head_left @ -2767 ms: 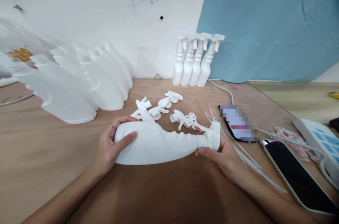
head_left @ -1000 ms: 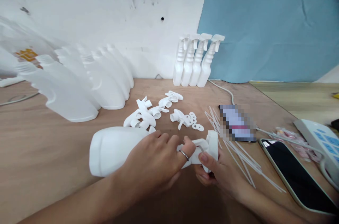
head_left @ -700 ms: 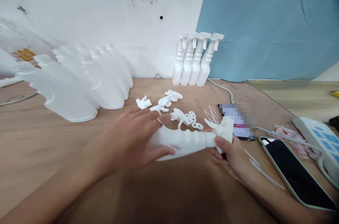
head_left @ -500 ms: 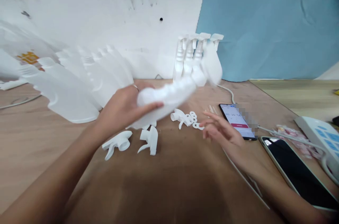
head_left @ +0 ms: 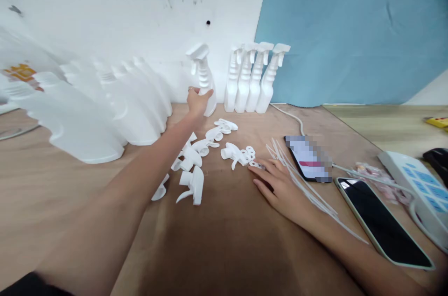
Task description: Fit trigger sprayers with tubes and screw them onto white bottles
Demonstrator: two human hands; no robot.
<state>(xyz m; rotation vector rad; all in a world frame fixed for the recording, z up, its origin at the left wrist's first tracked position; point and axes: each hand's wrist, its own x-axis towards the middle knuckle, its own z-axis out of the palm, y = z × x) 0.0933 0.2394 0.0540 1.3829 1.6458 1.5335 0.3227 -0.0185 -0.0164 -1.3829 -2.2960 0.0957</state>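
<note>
My left hand (head_left: pixel 198 101) is wrapped round the lower body of a white spray bottle (head_left: pixel 204 77), which stands upright near the wall with its spray head on. To its right, several capped white spray bottles (head_left: pixel 264 90) stand in a row. My right hand (head_left: pixel 275 179) rests on the table with fingers apart, its fingertips at the small white rings (head_left: pixel 250 152). Just left of the rings lies a white spray head (head_left: pixel 234 154). More loose spray heads (head_left: pixel 196 185) are scattered between my arms. Thin white tubes (head_left: pixel 308 186) lie beside and behind my right hand.
Several open white bottles (head_left: pixel 87 128) stand at the left, by a clear plastic bag. On the right lie a lit phone (head_left: pixel 308 160), a dark phone (head_left: pixel 385 223), small pink packets (head_left: pixel 381 181) and a white power strip (head_left: pixel 420 188) with cables.
My left hand has moved forward, and the bottle, tilted and blurred before, is now upright near the wall. My right hand has lowered to the rings and spread its fingers.
</note>
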